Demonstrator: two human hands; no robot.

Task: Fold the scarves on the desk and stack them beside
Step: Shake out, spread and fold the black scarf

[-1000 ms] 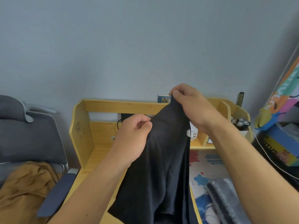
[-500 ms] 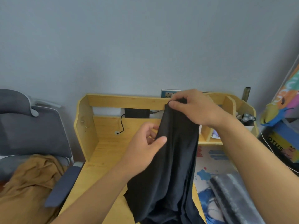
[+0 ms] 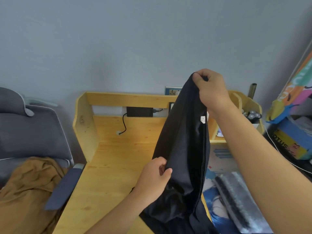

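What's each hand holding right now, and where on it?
Both hold the black fabric scarf. The right hand pinches its raised top end; the left hand grips its left edge lower down, above the wooden desk.

This looks like a study corner in a home, probably a bedroom. A small pale wooden desk (image 3: pixel 118 159) with a raised back and side cubbies stands against a plain grey-blue wall (image 3: pixel 135 39), with a wall socket (image 3: pixel 172 90) just above it. A grey padded office chair (image 3: pixel 33 130) stands to its left with a mustard cloth (image 3: pixel 28 188) heaped on the seat. A printed desk mat (image 3: pixel 217 168) covers the right side, and colourful boxes (image 3: pixel 293 132) are piled at far right
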